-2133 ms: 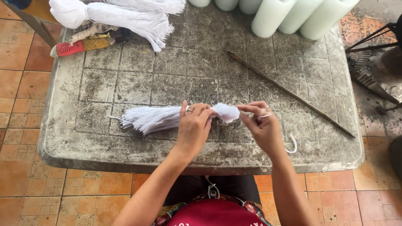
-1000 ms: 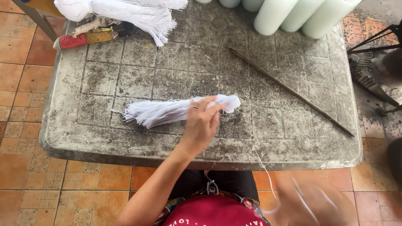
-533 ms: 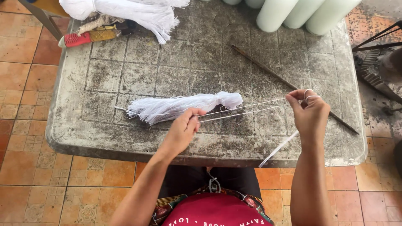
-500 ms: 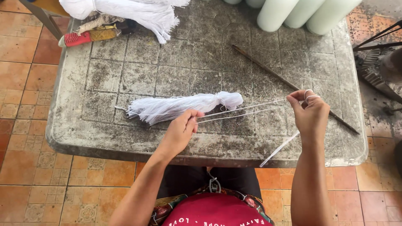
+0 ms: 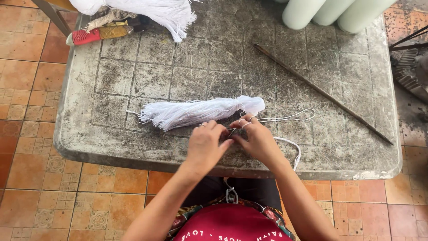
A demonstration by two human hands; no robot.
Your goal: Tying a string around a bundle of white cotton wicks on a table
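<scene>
A white thread tassel lies flat on the worn grey table, its knotted head pointing right. My left hand and my right hand meet fingertip to fingertip just in front of the tassel, both pinching a thin white string. The string loops slack on the table to the right of the tassel head, and another stretch of it curves down over the table's front edge.
A long thin dark stick lies diagonally at the right. A bigger white tassel bundle and a red-handled tool lie at the far left corner. Pale green cylinders stand at the back right. Tiled floor surrounds the table.
My right hand has come back from the far right to meet my left hand. The string, taut between them before, now lies slack in a loop on the table.
</scene>
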